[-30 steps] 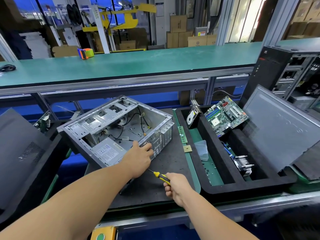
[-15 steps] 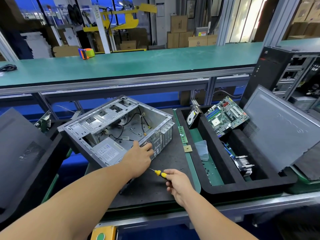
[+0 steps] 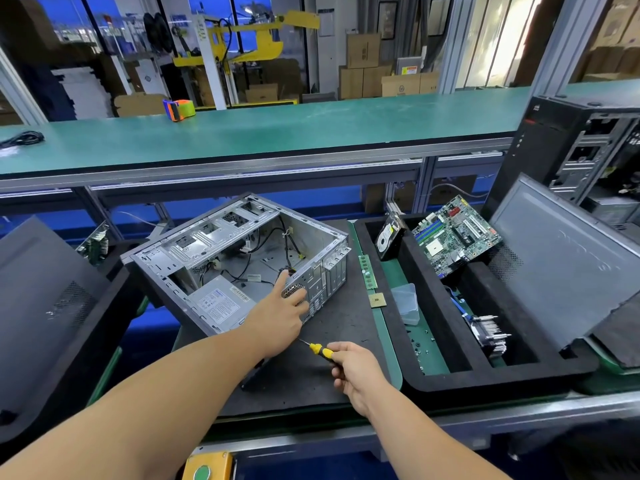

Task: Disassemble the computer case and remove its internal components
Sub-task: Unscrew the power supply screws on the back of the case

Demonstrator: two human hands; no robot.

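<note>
The open case (image 3: 239,258) lies on its side on a dark mat (image 3: 311,368) at the centre of the frame. The left hand (image 3: 280,313) rests with fingers spread on its near rear corner. The right hand (image 3: 353,370), lower centre, grips a yellow screwdriver (image 3: 320,350) whose tip points toward the case.

Left hand (image 3: 280,315) on open computer case (image 3: 239,261), right hand (image 3: 351,370) gripping screwdriver (image 3: 320,350)
</note>
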